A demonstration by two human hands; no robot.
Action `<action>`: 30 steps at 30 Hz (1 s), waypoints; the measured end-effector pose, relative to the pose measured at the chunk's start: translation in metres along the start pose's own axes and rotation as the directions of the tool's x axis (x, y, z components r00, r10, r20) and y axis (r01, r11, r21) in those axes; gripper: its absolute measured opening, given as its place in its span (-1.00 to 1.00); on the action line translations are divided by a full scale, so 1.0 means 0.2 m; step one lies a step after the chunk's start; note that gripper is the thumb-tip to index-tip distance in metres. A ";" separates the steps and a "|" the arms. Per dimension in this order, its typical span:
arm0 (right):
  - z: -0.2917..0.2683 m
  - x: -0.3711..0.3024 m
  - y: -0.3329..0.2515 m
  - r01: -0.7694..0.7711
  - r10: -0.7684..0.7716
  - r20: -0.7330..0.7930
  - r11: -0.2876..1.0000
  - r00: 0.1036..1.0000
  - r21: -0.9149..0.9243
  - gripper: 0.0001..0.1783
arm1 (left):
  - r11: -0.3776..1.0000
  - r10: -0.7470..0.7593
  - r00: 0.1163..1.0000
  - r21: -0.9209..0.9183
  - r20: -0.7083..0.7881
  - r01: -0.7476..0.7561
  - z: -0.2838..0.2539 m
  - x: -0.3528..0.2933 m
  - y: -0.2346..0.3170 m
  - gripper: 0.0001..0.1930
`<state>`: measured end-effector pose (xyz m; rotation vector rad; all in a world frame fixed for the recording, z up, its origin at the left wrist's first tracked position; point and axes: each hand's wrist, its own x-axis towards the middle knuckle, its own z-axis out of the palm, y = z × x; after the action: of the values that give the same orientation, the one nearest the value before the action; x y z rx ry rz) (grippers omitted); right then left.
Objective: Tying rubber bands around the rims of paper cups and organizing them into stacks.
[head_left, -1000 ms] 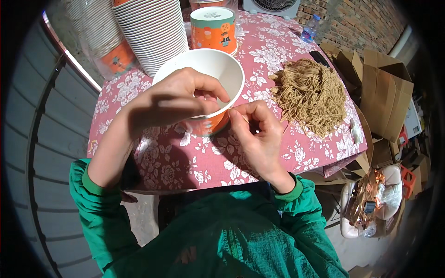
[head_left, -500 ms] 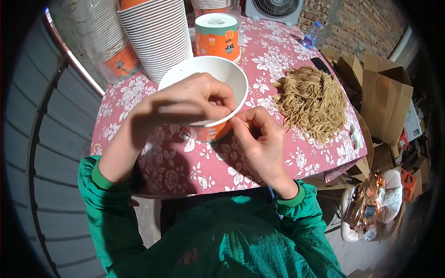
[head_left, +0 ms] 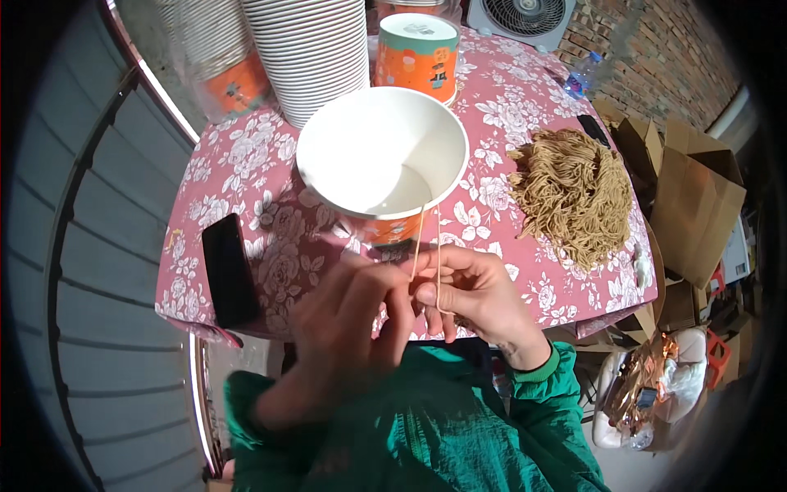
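A white paper bucket [head_left: 385, 123] with an orange printed outside stands upright on the table, its mouth tilted toward me. A thin tan cord [head_left: 420, 234] hangs in two strands from the near right part of its rim. My left hand [head_left: 344, 320], closed and partly blurred, pinches one strand below the bucket. Beside it, my right hand [head_left: 484, 299] is closed on the other strand, which passes over the thumb. The two hands' fingertips nearly meet, and the cord's ends cannot be made out. A heap of similar tan cords [head_left: 574, 197] lies to the right.
A tall stack of white buckets [head_left: 316, 57] rises behind the bucket, beside an upturned orange bucket [head_left: 416, 66]. A phone [head_left: 229, 266] lies at left on the flowered tablecloth [head_left: 184, 283]. A fan [head_left: 525, 16], a bottle [head_left: 582, 75] and cardboard boxes [head_left: 697, 205] stand farther off.
Both hands have come down from the bucket's rim toward me, drawing out the cord so that two strands now show. The phone, hidden by the left arm before, is now visible.
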<state>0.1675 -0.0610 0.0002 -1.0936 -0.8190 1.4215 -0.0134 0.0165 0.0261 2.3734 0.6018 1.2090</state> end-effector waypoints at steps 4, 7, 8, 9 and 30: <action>0.03 -0.01 0.10 0.178 -0.174 -0.054 0.981 0.983 0.075 -0.74 | 0.979 -0.170 0.984 -0.128 -0.061 0.162 0.13 -0.12 -0.02 -0.84; 0.04 -0.01 0.13 0.222 -0.206 -0.143 0.970 0.968 0.102 -0.80 | 0.960 -0.211 0.974 -0.204 -0.076 0.192 0.20 -0.13 -0.04 -0.83; 0.04 -0.01 0.14 0.254 -0.232 -0.178 0.960 0.956 0.116 -0.81 | 0.960 -0.196 0.978 -0.219 -0.077 0.175 0.22 -0.14 -0.05 -0.83; 0.05 -0.01 0.14 0.266 -0.243 -0.216 0.960 0.946 0.086 -0.84 | 0.959 -0.179 0.981 -0.234 -0.077 0.157 0.23 -0.13 -0.06 -0.82; 0.10 -0.02 0.21 0.369 -0.612 -0.154 0.638 0.776 -0.676 -0.92 | 0.649 -0.373 0.894 -0.618 0.250 0.444 0.19 0.05 -0.22 -0.91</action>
<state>0.1339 -0.0684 -0.0309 -1.4183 -1.2316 0.4229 0.0150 0.0526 -0.0111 1.5636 0.5204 0.8845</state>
